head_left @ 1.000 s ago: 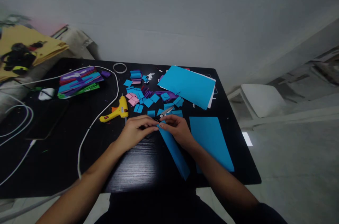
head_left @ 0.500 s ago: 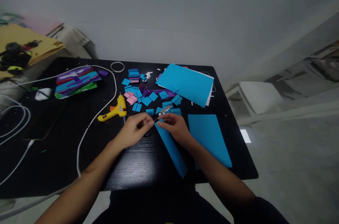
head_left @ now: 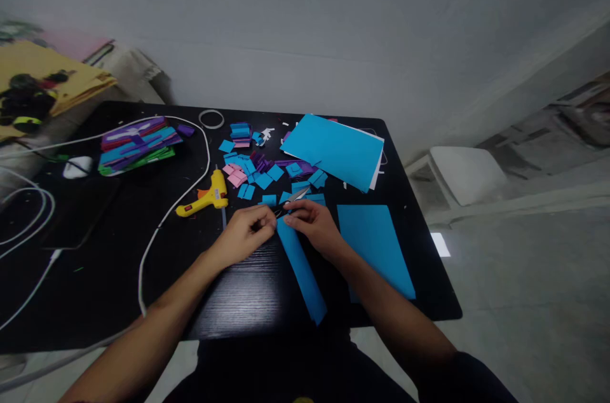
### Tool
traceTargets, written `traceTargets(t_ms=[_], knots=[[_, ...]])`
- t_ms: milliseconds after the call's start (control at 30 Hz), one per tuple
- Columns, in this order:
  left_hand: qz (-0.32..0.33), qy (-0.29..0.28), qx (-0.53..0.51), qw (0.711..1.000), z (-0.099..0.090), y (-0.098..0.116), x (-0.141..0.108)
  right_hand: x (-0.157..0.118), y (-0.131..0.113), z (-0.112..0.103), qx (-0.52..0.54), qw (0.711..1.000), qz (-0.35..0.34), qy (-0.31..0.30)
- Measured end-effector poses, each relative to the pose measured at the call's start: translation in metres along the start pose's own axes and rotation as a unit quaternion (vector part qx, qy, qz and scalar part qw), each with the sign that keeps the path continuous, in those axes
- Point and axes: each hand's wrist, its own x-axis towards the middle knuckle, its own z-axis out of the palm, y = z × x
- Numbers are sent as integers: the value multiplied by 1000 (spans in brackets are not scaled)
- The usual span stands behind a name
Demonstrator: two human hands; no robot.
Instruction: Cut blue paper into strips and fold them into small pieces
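Note:
A long folded strip of blue paper [head_left: 301, 273] slants from my fingers toward the table's near edge. My left hand [head_left: 248, 229] is closed, its thumb and fingers pinched at the strip's far left corner. From the other side, my right hand [head_left: 315, 229] grips the same far end between thumb and fingers. Just beyond the fingertips lie scissors [head_left: 299, 194], blades pointing away to the right, their handles partly hidden by my hands. Small blue paper pieces [head_left: 263, 181] and pink ones [head_left: 235, 175] are scattered behind them.
A yellow glue gun [head_left: 204, 198] lies left of my hands, beside a white cable [head_left: 162, 222]. Blue sheets [head_left: 336, 152] are stacked at the back right; another blue sheet [head_left: 376, 250] lies by my right forearm. A bundle of coloured paper [head_left: 138, 145] sits back left.
The strip's near end has swung a little to the left, and its broad face shows more. Both hands stay at its far end. The scissors have hardly moved.

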Motion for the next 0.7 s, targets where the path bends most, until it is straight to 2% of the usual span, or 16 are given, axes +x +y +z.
traceTargets(t_ms=[133, 333, 567, 700], knots=[[-14, -4, -4, 1000, 0, 0, 0, -1, -2, 0, 11, 1000, 16, 1], [-16, -11, -11, 1000, 0, -1, 0, -1, -10, 1, 33, 995, 89, -42], [-17, -6, -13, 1000, 0, -1, 0, -3, -13, 4, -5, 999, 33, -21], [-13, 6, -13, 1000, 0, -1, 1, -2, -11, 2, 6, 998, 64, -28]])
